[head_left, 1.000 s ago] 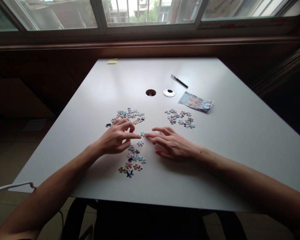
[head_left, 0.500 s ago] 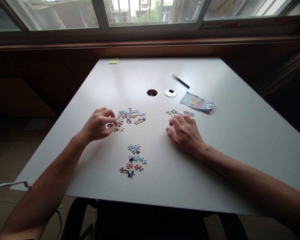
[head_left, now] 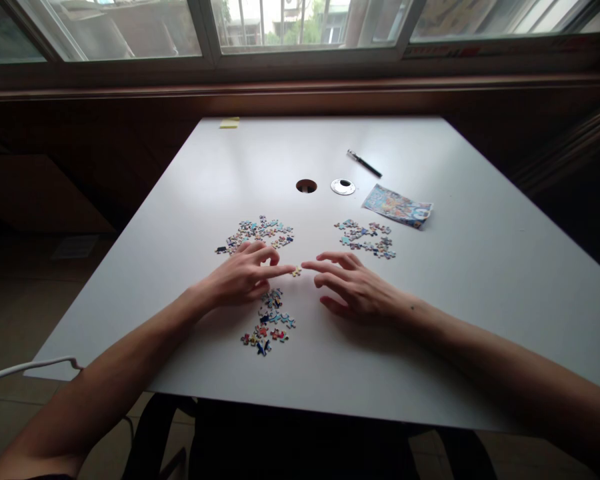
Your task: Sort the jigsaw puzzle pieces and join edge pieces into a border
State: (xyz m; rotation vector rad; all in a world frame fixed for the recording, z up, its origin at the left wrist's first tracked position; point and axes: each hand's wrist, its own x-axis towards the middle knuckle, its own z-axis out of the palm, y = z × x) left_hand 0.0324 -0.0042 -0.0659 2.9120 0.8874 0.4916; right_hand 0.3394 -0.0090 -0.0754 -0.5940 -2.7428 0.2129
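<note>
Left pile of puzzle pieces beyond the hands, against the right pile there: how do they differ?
The left pile spreads wider and looks fuller; the right pile is smaller, with bare gaps between its clusters. The left hand partly hides the near side of the left pile, while the right pile shows clear of the right hand. Both are small, multicoloured pieces on the white table.

"What colour is the piece [head_left: 297,271] mid-frame?"
"Yellow. The pile [head_left: 260,230] left of centre mixes light blue, orange and navy."
"And the sheet [head_left: 399,206], right of centre?"
"Patterned in blue, orange and white. The pen [head_left: 365,164] is black, the note [head_left: 229,123] at upper left yellow, the worktop [head_left: 480,267] white."
</note>
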